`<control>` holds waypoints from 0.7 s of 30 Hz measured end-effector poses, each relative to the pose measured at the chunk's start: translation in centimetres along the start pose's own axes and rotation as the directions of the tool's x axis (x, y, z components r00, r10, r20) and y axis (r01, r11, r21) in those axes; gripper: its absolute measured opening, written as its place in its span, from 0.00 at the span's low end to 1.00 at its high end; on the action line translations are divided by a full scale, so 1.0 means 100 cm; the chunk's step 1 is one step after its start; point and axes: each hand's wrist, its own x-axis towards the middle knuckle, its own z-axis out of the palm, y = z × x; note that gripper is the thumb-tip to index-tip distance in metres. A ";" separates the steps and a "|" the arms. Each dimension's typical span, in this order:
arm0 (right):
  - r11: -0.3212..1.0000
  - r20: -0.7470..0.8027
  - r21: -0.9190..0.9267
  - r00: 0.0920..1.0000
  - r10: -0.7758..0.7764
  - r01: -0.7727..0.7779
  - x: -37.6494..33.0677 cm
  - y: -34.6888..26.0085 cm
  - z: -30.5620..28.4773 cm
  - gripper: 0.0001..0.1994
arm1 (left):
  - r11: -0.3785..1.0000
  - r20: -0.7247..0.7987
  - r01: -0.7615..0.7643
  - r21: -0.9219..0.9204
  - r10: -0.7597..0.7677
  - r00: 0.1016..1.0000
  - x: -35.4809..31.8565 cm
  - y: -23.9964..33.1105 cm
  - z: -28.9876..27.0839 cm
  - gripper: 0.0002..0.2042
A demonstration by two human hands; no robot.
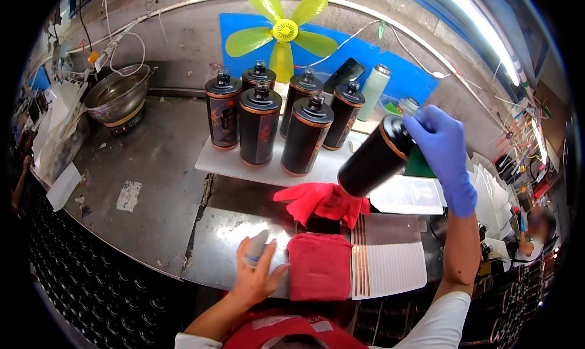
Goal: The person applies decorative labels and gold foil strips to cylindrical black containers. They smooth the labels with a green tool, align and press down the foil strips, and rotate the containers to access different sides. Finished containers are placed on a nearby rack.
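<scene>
Black bottle (375,160) was gripped at neck by gloved right hand (443,148), tilted; left hand (256,273) closed on 1 small grey piece (256,247) — bottle best kept steady w/ firm hold.

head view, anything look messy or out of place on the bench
A crumpled red cloth lies bunched at the white tray's front edge, unlike the folded red cloth nearer. The steel bench shows worn patches. The black bottles stand upright.
</scene>
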 end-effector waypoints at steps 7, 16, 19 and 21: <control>0.997 -0.004 -0.005 0.997 -0.077 0.077 0.035 0.036 0.094 0.12 | 0.948 -0.177 0.197 0.250 -0.155 0.972 -0.058 -0.041 -0.062 0.22; 0.996 0.196 0.068 0.980 0.037 -0.051 0.034 0.119 0.101 0.12 | 0.928 -0.280 0.270 0.255 -0.196 0.940 -0.120 -0.043 -0.086 0.15; 0.997 0.139 0.000 0.987 0.078 -0.079 0.021 0.106 0.102 0.14 | 0.796 -0.331 0.443 0.412 -0.322 0.887 -0.179 -0.042 -0.103 0.13; 0.988 0.173 0.091 0.979 0.104 -0.121 0.006 0.134 0.092 0.15 | 0.533 -0.337 0.607 0.590 -0.521 0.785 -0.216 -0.054 -0.122 0.16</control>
